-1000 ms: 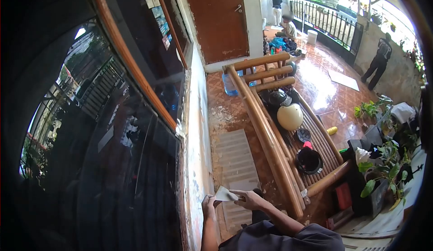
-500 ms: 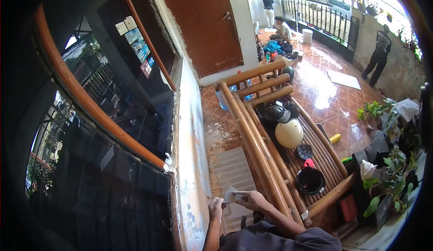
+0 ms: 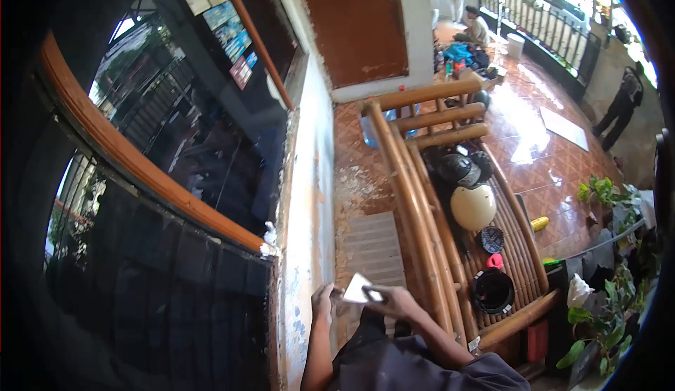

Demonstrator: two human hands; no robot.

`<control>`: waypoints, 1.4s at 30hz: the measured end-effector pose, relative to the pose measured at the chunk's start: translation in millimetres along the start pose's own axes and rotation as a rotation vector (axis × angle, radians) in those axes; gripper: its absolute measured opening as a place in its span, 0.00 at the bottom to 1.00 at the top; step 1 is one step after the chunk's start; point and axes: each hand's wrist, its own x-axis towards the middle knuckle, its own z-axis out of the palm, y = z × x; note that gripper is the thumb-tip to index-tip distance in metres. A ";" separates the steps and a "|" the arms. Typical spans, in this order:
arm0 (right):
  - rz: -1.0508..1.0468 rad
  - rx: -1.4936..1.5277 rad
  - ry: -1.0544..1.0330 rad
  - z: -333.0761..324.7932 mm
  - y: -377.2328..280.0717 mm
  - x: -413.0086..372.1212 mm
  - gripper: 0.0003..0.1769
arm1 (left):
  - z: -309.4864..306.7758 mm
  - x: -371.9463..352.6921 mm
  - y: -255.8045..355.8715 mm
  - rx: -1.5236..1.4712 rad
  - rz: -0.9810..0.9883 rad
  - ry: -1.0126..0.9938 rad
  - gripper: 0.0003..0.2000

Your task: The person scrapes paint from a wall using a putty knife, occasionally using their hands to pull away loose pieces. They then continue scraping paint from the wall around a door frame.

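Observation:
My right hand point(image 3: 395, 302) is closed on a small pale flat piece point(image 3: 358, 289) that looks like a scraper or folded sheet, with a dark part near the fingers. Close to its left edge, my left hand point(image 3: 324, 302) is held beside the peeling wall point(image 3: 304, 201); its fingers are partly bent, and whether they touch anything is too small to tell. Below both hands lies a striped mat point(image 3: 373, 247) on the tiled floor.
A bamboo bench point(image 3: 422, 229) on the right holds a cream helmet point(image 3: 473, 207), dark helmets and a black bucket point(image 3: 493, 291). Plants point(image 3: 612, 307) stand at lower right. Farther off, one person point(image 3: 478, 29) sits, another point(image 3: 622, 106) stands by a wall. Dark windows line the left.
The view has shifted, so the bench and door appear farther right and the door higher. My left hand has moved slightly away from the pale piece, which is now tilted in my right hand.

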 end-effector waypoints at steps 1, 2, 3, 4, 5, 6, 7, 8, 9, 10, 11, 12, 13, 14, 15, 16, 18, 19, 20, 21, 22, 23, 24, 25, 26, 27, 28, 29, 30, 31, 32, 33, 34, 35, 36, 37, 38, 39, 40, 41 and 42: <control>0.023 0.068 0.045 -2.3 4.0 5.8 0.29 | -5.9 10.6 2.6 0.007 0.002 0.027 0.08; 0.047 0.141 0.095 -3.9 9.7 12.1 0.30 | -13.0 22.7 5.9 0.022 0.007 0.051 0.08; 0.101 0.233 0.103 -6.1 15.8 18.7 0.29 | -17.5 33.3 9.3 0.014 0.034 0.087 0.09; 0.157 0.320 0.118 -10.6 22.1 27.2 0.29 | -20.5 45.1 15.1 0.059 0.035 0.144 0.09; 0.083 0.332 0.210 -14.9 28.6 36.9 0.28 | -28.4 61.2 18.8 0.111 0.054 0.173 0.09; 0.017 0.337 0.298 -19.7 34.2 44.1 0.27 | -35.3 75.8 19.6 0.158 0.063 0.201 0.09; 0.044 0.396 0.301 -27.1 35.9 51.6 0.26 | -44.1 91.7 19.9 0.160 0.102 0.208 0.09; 0.075 0.455 0.303 -35.5 36.9 59.8 0.25 | -50.8 103.5 24.1 0.163 0.137 0.218 0.09; 0.144 0.480 0.272 -45.2 38.6 66.8 0.25 | -56.5 116.0 26.8 0.166 0.157 0.234 0.09; 0.212 0.506 0.242 -53.0 38.8 75.8 0.24 | -61.9 127.8 29.7 0.184 0.170 0.255 0.09; 0.247 0.577 0.254 -55.7 38.1 87.4 0.24 | -63.4 134.2 36.8 0.195 0.178 0.260 0.09; 0.283 0.649 0.267 -56.9 38.7 99.6 0.23 | -63.3 141.0 42.3 0.206 0.185 0.265 0.09; 0.317 0.699 0.292 -54.7 42.5 113.3 0.23 | -61.9 148.1 45.8 0.216 0.159 0.272 0.09; 0.338 0.725 0.305 -57.3 33.3 126.0 0.22 | -61.8 156.6 48.1 0.240 0.175 0.255 0.09; 0.375 0.763 0.313 -55.8 32.7 140.4 0.22 | -63.0 162.1 49.4 0.263 0.192 0.237 0.09; 0.411 0.797 0.321 -51.1 34.8 153.3 0.22 | -67.4 168.7 45.9 0.270 0.169 0.244 0.09; 0.479 0.849 0.373 -34.1 39.2 182.8 0.22 | -74.8 193.6 35.1 0.405 0.129 0.186 0.10; 0.529 0.901 0.431 -26.4 42.1 199.4 0.22 | -80.1 205.2 25.9 0.413 0.087 0.170 0.10; 0.532 0.955 0.420 -21.4 39.3 212.5 0.23 | -83.7 210.2 18.8 0.412 0.077 0.178 0.10; 0.565 1.022 0.357 -18.5 36.5 220.3 0.23 | -86.1 215.2 11.8 0.506 0.101 0.125 0.11; 0.597 1.091 0.296 -18.8 29.5 227.7 0.23 | -87.1 218.0 9.3 0.602 0.128 0.068 0.11; 0.620 1.137 0.219 -10.1 40.3 237.9 0.22 | -83.0 218.9 13.2 0.704 0.136 0.066 0.13; 0.640 1.181 0.142 -2.5 51.0 248.4 0.22 | -78.0 221.9 17.9 0.705 0.136 0.067 0.13; 0.722 1.245 0.065 0.9 49.1 259.3 0.22 | -70.1 218.3 27.5 0.725 0.136 0.040 0.13; 0.730 1.247 0.061 6.0 46.4 273.0 0.22 | -65.6 217.0 33.3 0.745 0.132 0.013 0.12; 0.840 1.263 -0.035 13.4 45.0 289.8 0.22 | -61.3 217.8 38.3 0.735 0.136 0.022 0.12; 0.947 1.275 -0.133 22.2 44.7 309.2 0.22 | -58.1 217.9 43.3 0.737 0.127 0.026 0.12; 0.946 1.303 -0.214 41.4 48.3 328.0 0.21 | -55.4 218.5 49.1 0.725 0.132 0.050 0.12; 0.944 1.333 -0.295 64.7 51.5 346.0 0.21 | -52.9 220.6 55.2 0.716 0.136 0.073 0.12; 0.926 1.376 -0.340 82.4 49.5 361.4 0.21 | -51.9 219.8 60.2 0.724 0.119 0.079 0.12; 0.913 1.419 -0.391 100.0 43.9 374.2 0.21 | -52.7 215.9 64.0 0.736 0.100 0.134 0.12; 0.926 1.383 -0.331 117.7 33.0 393.0 0.20 | -53.2 216.5 67.9 0.749 0.089 0.189 0.13; 0.934 1.348 -0.272 131.6 21.6 413.2 0.20 | -55.7 215.2 69.0 0.763 0.077 0.199 0.13; 0.946 1.364 -0.285 135.5 11.2 432.6 0.20 | -59.7 211.0 68.3 0.750 0.072 0.234 0.13; 0.919 1.273 -0.245 137.4 3.6 453.4 0.21 | -63.5 209.4 68.1 0.740 0.068 0.266 0.13; 0.892 1.185 -0.202 139.6 -1.0 473.1 0.22 | -61.7 206.0 74.7 0.730 0.030 0.287 0.12; 0.921 1.208 -0.151 146.1 1.5 493.5 0.22 | -56.5 202.4 83.1 0.719 -0.006 0.305 0.12; 0.950 1.202 -0.136 155.1 14.4 513.1 0.22 | -53.9 202.0 86.5 0.738 -0.011 0.301 0.12; 0.977 1.197 -0.119 165.6 31.8 533.2 0.22 | -52.0 203.9 88.6 0.776 -0.006 0.355 0.10; 0.959 1.231 -0.117 175.9 52.2 548.2 0.22 | -49.9 208.8 95.3 0.815 -0.002 0.407 0.08; 0.950 1.211 -0.145 178.4 69.3 560.0 0.23 | -38.6 220.2 111.2 0.835 -0.009 0.399 0.08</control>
